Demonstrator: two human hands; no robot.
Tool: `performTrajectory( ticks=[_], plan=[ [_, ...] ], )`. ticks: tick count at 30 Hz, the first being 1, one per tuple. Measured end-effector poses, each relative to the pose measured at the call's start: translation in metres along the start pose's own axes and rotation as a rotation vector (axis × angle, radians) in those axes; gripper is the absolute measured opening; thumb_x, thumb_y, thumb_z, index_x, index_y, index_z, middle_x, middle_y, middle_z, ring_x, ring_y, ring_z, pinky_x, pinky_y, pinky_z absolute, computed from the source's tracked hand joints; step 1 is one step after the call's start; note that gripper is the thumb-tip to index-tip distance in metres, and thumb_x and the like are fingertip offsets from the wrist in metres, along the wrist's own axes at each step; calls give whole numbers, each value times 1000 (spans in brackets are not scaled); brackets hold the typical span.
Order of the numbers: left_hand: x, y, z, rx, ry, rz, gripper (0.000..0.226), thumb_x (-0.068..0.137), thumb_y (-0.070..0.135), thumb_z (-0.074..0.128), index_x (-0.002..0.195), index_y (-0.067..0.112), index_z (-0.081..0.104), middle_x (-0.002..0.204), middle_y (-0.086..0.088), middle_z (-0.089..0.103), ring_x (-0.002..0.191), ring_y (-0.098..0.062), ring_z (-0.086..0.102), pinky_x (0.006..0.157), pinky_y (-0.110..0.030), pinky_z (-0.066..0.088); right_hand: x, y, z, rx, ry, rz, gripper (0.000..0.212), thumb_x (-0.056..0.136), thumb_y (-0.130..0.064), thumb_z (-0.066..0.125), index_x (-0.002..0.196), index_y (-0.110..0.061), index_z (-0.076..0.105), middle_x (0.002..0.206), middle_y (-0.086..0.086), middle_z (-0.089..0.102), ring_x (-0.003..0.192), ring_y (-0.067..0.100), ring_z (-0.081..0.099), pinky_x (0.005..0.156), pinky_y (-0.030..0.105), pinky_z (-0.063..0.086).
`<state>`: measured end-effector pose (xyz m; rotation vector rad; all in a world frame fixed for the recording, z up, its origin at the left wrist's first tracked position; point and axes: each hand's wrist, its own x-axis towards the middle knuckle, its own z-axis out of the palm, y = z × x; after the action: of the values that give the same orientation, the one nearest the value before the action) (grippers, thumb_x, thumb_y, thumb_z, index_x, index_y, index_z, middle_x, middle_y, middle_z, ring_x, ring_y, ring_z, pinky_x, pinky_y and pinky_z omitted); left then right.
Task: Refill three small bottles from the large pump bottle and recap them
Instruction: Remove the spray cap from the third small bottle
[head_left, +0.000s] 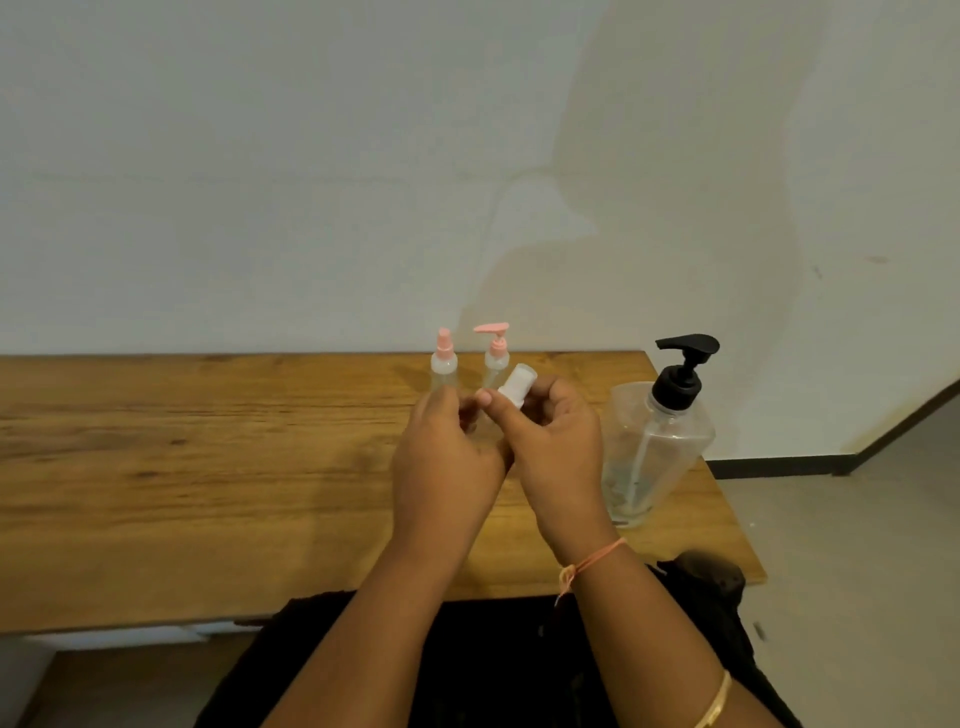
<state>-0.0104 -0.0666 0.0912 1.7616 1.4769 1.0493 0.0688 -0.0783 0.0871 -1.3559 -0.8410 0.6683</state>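
I see a small bottle (487, 420), held above the table (208, 467) between both hands, its long axis tilting up and away to the right. The left hand (447, 447) grips its mostly hidden body; the right hand (556, 441) pinches its white cap (514, 379). The large pump bottle (654, 447) stands upright just right of the right hand, the nearer one. Two pink-topped bottles (444, 364) stand just behind the hands.

Forearms (395, 597) converge; left grip (447, 447) and right grip (553, 441) close together, fingers (561, 395) curled, pinching.
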Motion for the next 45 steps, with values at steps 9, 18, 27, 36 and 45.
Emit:
performTrajectory(
  ticks=[9, 18, 27, 36, 45],
  plan=[
    [26, -3, -8, -165, -159, -159, 21, 69, 27, 78, 81, 24, 61, 73, 6, 67, 63, -7, 60, 52, -21, 41, 17, -3, 1, 157, -197, 30, 21, 85, 1, 62, 92, -18, 65, 84, -2, 72, 81, 12, 69, 71, 26, 57],
    [30, -13, -13, -117, -235, -185, 25, 73, 25, 77, 84, 28, 55, 86, 9, 62, 75, -6, 59, 55, -23, 41, 17, 4, 9, -42, -127, 41, 53, 72, -11, 79, 114, -21, 48, 96, 7, 62, 85, 14, 61, 73, 32, 55],
    [32, -18, -10, -99, -240, -176, 28, 72, 27, 79, 87, 28, 54, 87, 12, 60, 79, -5, 59, 61, -25, 47, 23, 5, 0, -3, -230, 77, 64, 74, -17, 78, 119, -39, 38, 107, 4, 59, 100, 13, 61, 81, 33, 55],
    [33, -23, -7, -72, -244, -160, 29, 72, 24, 79, 92, 27, 57, 86, 8, 63, 80, -9, 61, 59, -25, 44, 26, 5, -12, 43, -330, 93, 67, 78, -7, 73, 122, -38, 35, 102, 4, 67, 98, 15, 65, 83, 28, 54],
    [33, -26, 1, -34, -245, -156, 31, 70, 25, 81, 89, 28, 56, 93, 3, 66, 83, -13, 63, 62, -25, 47, 25, 9, -14, -81, -276, 30, 62, 81, -3, 69, 118, -41, 36, 91, 12, 70, 84, 12, 67, 74, 22, 53]
  ],
)
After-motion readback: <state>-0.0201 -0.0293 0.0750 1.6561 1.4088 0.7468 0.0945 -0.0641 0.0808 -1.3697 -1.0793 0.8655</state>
